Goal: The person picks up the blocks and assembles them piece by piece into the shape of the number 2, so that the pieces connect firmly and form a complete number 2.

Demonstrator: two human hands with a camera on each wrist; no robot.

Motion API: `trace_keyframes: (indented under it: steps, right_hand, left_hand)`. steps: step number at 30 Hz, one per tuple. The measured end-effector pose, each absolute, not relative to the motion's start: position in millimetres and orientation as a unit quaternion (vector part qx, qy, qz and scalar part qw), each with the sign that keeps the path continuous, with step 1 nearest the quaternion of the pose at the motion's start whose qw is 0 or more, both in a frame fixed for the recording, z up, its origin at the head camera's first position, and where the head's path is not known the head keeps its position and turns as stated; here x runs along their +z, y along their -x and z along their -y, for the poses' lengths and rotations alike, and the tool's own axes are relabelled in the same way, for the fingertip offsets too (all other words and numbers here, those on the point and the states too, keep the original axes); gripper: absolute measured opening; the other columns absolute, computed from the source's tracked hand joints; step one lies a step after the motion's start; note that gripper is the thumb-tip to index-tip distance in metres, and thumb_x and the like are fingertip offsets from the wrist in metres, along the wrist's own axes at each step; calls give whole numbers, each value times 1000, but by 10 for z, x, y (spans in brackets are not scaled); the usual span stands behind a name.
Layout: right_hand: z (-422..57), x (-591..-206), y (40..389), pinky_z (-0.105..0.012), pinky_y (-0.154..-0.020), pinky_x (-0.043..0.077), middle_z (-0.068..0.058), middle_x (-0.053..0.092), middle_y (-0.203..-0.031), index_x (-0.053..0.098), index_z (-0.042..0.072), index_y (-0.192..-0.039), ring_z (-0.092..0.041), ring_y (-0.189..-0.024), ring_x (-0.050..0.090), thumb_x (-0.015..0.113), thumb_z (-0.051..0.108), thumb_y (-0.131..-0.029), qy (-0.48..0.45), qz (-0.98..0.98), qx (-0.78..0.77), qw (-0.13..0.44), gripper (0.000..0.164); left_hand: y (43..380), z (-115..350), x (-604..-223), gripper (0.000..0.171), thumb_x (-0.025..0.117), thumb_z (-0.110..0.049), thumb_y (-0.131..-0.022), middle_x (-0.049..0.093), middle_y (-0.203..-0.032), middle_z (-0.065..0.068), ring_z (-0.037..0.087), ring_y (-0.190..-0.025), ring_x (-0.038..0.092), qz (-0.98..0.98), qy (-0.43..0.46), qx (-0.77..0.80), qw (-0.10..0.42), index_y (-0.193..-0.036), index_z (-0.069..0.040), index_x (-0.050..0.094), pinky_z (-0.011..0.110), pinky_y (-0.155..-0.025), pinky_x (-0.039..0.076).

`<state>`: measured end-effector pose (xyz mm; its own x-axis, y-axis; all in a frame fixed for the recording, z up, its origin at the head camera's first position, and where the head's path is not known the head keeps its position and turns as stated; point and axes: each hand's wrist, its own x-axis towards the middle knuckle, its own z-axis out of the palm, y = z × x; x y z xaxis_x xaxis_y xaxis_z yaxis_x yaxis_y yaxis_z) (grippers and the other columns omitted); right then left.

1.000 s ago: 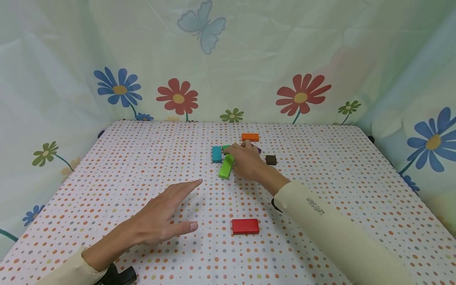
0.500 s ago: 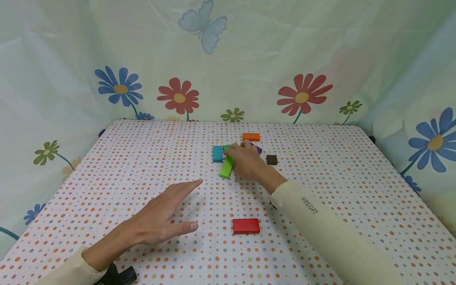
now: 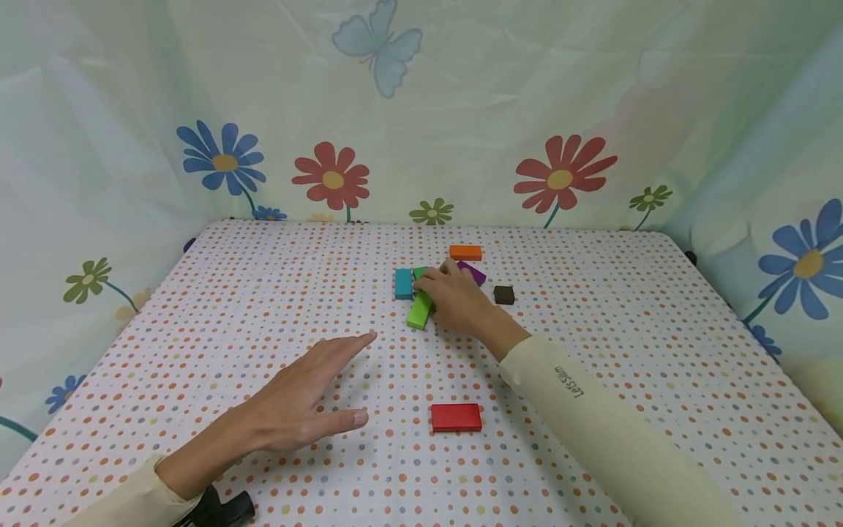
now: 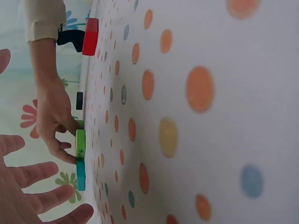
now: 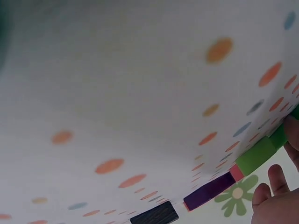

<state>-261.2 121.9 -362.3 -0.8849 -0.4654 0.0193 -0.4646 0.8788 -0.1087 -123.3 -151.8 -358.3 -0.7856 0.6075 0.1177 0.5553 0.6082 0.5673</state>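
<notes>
At the far middle of the table, my right hand (image 3: 457, 296) reaches down among small coloured blocks. Its thumb and forefinger come down at either side of a lime green block (image 3: 418, 312), seen best in the left wrist view. The hand covers that block's far end. Close by the fingertips are a teal block (image 3: 403, 284) on the left and a darker green block (image 3: 419, 272), partly hidden. Behind the hand, a purple block (image 3: 472, 273) shows in part. My left hand (image 3: 296, 402) is held in front with fingers spread, holding nothing.
A red block (image 3: 456, 418) lies at the near middle, right of my left hand. An orange block (image 3: 465, 252) sits farthest back, and a dark brown block (image 3: 503, 295) is right of my right hand. A flowered curtain (image 3: 474, 110) hangs behind the dotted tablecloth (image 3: 276, 285).
My right hand has shifted slightly left, and more of the purple block shows behind it. The blocks and my left hand look nearly unmoved.
</notes>
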Motion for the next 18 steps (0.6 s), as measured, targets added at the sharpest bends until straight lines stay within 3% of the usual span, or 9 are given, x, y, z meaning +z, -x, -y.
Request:
trace_keyframes:
  steps: [11,18]
  right_hand:
    - [-1278,-3617,2627,-43,-104,41,1,60,-141,64,18,-137,-26,-127,44,69,8,-94,266,-963,-28,-17,45]
    - [-1296,-3602,2632,-43,-104,43,1,65,-130,68,16,-130,-25,-121,47,68,4,-94,275,-961,-38,-12,38]
  left_hand:
    - [1248,1520,-3601,85,64,-55,-91,32,-161,-6,23,-146,35,-899,-319,297,43,-160,-45,15,66,-106,37]
    - [1239,1517,-3576,86,65,-54,-91,33,-161,-5,23,-145,36,-901,-313,297,47,-160,-46,15,66,-107,37]
